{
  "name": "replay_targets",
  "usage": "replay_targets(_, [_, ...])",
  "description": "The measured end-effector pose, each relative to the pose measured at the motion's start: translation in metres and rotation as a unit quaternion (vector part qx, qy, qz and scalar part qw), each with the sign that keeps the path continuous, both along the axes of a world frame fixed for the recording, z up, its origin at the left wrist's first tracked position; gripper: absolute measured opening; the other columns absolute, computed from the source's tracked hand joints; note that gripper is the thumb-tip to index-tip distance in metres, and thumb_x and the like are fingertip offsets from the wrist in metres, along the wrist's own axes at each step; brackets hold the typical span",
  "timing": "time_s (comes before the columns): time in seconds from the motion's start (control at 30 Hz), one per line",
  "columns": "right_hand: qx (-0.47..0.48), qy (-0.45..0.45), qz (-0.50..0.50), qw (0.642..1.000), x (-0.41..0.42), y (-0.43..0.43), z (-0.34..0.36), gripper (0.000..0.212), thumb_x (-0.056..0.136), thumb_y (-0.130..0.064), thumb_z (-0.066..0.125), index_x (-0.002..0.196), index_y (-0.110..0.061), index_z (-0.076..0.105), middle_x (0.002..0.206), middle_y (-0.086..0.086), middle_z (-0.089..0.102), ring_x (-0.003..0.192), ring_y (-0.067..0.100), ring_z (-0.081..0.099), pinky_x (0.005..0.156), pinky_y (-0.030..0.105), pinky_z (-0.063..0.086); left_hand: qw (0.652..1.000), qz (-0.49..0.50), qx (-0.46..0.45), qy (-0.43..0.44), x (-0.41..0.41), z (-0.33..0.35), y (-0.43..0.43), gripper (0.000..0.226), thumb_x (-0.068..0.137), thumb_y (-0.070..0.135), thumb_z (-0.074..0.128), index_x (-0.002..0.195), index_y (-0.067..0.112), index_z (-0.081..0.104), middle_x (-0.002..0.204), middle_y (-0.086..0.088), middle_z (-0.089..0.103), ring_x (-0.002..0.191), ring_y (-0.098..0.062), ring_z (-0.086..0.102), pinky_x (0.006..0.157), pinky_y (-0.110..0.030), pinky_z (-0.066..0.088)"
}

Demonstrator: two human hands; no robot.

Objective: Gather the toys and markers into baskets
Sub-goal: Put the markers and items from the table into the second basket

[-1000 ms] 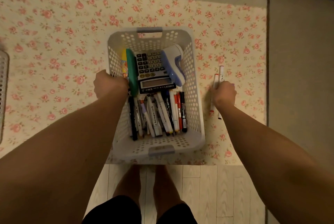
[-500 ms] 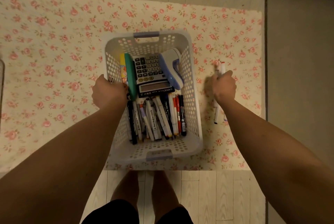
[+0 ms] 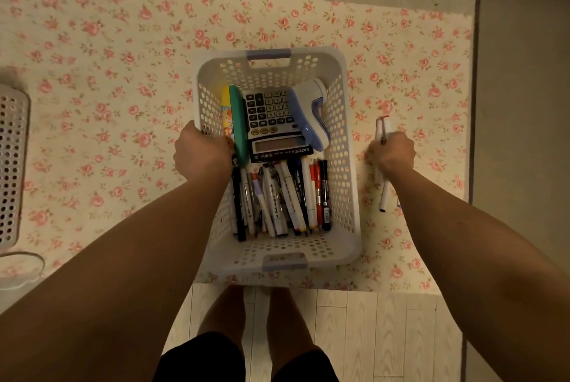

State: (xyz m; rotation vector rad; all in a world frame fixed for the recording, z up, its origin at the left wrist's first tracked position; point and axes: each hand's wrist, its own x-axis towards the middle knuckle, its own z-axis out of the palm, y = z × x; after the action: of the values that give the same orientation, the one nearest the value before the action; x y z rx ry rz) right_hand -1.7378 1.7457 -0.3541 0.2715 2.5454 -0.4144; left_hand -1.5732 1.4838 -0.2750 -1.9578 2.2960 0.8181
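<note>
Standing on pale plank floor (image 3: 370, 335), the person stretches both arms forward. The left hand (image 3: 202, 156) curls over the left rim of the white basket (image 3: 340, 171). The right hand (image 3: 391, 151) grips at least two loose markers (image 3: 384, 195) just beside it. One calculator (image 3: 271, 116) lies inside. A floral mat (image 3: 108, 73) lies beneath, with a second basket (image 3: 10, 165) at the left edge.

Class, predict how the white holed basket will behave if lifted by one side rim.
The basket is probably stiff: its holed walls hold shape. It would likely tilt, with the left hand on one rim. Loose markers may slide.
</note>
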Motion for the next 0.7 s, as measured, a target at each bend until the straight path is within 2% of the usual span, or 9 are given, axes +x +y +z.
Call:
replay_targets(0.13, [-0.042, 0.063, 0.007, 0.997, 0.002, -0.017, 0.021, 0.034, 0.099, -0.033, 0.044, 0.112, -0.001, 0.05, 0.089, 0.008, 0.053, 0.072, 0.025, 0.052, 0.055, 0.029, 0.035, 1.0, -0.005, 0.006, 0.003, 0.0, 0.001, 0.0, 0.006, 0.084, 0.016, 0.048, 0.087, 0.012, 0.053, 0.092, -0.009, 0.063, 0.076, -0.028, 0.053, 0.065, -0.032, 0.038])
replay_targets(0.27, [-0.205, 0.121, 0.008, 0.971, -0.004, -0.036, 0.053, 0.018, 0.103, -0.03, 0.034, 0.105, -0.013, 0.031, 0.071, -0.001, 0.042, 0.055, 0.015, 0.041, 0.048, 0.036, 0.041, 1.0, -0.003, 0.004, -0.001, 0.0, 0.003, 0.0, 0.005, 0.086, 0.017, 0.048, 0.087, 0.013, 0.051, 0.095, -0.01, 0.063, 0.077, -0.027, 0.052, 0.066, -0.032, 0.037])
replay_targets(0.37, [-0.289, 0.167, -0.011, 0.943, -0.003, -0.054, 0.083, 0.012, 0.104, -0.025, 0.029, 0.106, -0.014, 0.031, 0.067, -0.004, 0.034, 0.052, 0.009, 0.032, 0.047, 0.032, 0.036, 1.0, -0.001, 0.004, -0.001, 0.0, 0.003, 0.0, 0.006, 0.086, 0.015, 0.048, 0.089, 0.014, 0.053, 0.097, -0.01, 0.065, 0.083, -0.029, 0.057, 0.067, -0.031, 0.038])
replay_targets(0.47, [-0.365, 0.157, -0.022, 0.917, 0.012, -0.075, 0.11, 0.012, 0.105, -0.025, 0.029, 0.108, -0.014, 0.034, 0.068, -0.006, 0.038, 0.049, 0.003, 0.033, 0.045, 0.025, 0.033, 1.0, 0.002, 0.001, -0.004, 0.0, 0.002, 0.001, 0.014, 0.085, 0.014, 0.048, 0.094, 0.011, 0.058, 0.099, -0.011, 0.066, 0.09, -0.031, 0.061, 0.067, -0.032, 0.038])
replay_targets(0.53, [-0.38, 0.127, 0.011, 0.916, 0.03, -0.084, 0.121, 0.016, 0.106, -0.025, 0.029, 0.112, -0.012, 0.036, 0.07, -0.007, 0.042, 0.046, -0.003, 0.037, 0.044, 0.019, 0.034, 1.0, 0.005, -0.002, -0.006, 0.0, 0.001, 0.001, 0.015, 0.085, 0.014, 0.048, 0.095, 0.01, 0.058, 0.1, -0.011, 0.066, 0.091, -0.032, 0.061, 0.067, -0.032, 0.038])
replay_targets(0.6, [-0.371, 0.089, 0.057, 0.923, 0.054, -0.09, 0.12, 0.021, 0.106, -0.024, 0.029, 0.119, -0.011, 0.038, 0.075, -0.008, 0.047, 0.051, -0.004, 0.043, 0.044, 0.014, 0.034, 1.0, 0.0, -0.002, -0.008, 0.0, 0.001, 0.001, 0.016, 0.085, 0.015, 0.048, 0.097, 0.009, 0.058, 0.102, -0.011, 0.065, 0.094, -0.033, 0.061, 0.068, -0.032, 0.038])
replay_targets(0.7, [-0.325, 0.06, 0.123, 0.936, 0.092, -0.091, 0.1, 0.023, 0.105, -0.022, 0.029, 0.123, -0.01, 0.039, 0.085, -0.001, 0.051, 0.067, 0.008, 0.05, 0.056, 0.015, 0.042, 1.0, -0.001, 0.0, -0.009, 0.0, 0.002, 0.001, 0.014, 0.085, 0.015, 0.049, 0.096, 0.011, 0.057, 0.102, -0.011, 0.065, 0.094, -0.032, 0.061, 0.068, -0.031, 0.038])
